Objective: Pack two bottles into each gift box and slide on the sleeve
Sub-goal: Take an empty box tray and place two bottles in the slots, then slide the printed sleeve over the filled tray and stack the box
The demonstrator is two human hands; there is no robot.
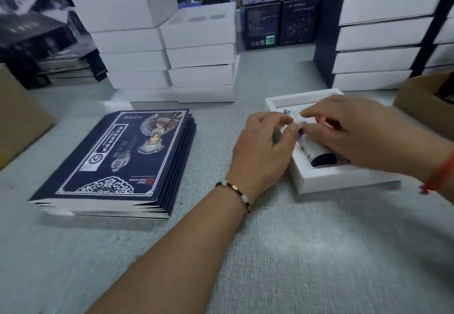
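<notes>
Two hands meet over the open white gift box (319,181); the left hand (264,146) has its fingers curled, thumb and forefinger pinched at what looks like the neck end of a dark bottle (319,154), and the right hand (363,136) arches over the same spot, fingertips (304,114) pressed down on it; what exactly they pinch is blurred, perhaps a small seal or label.

One bottle shows plainly, lying on its side in the box's white insert just below the right fingers, its dark base pointing toward the person; whether a second bottle lies under the right palm I cannot tell; the channel of the insert beyond the fingertips looks bare.

To do this step well, I judge, press the bottle flat until it sits fully in its groove, label up, with the left hand steadying the box wall so it does not skid on the grey table (270,252); check both grooves before reaching for a sleeve.

Well to the left of the left hand lies a stack of flat navy sleeves (118,161); beyond the fingers stand piles of closed white boxes (201,55), and to the right of the right hand a brown carton (422,99), its contents hidden.
</notes>
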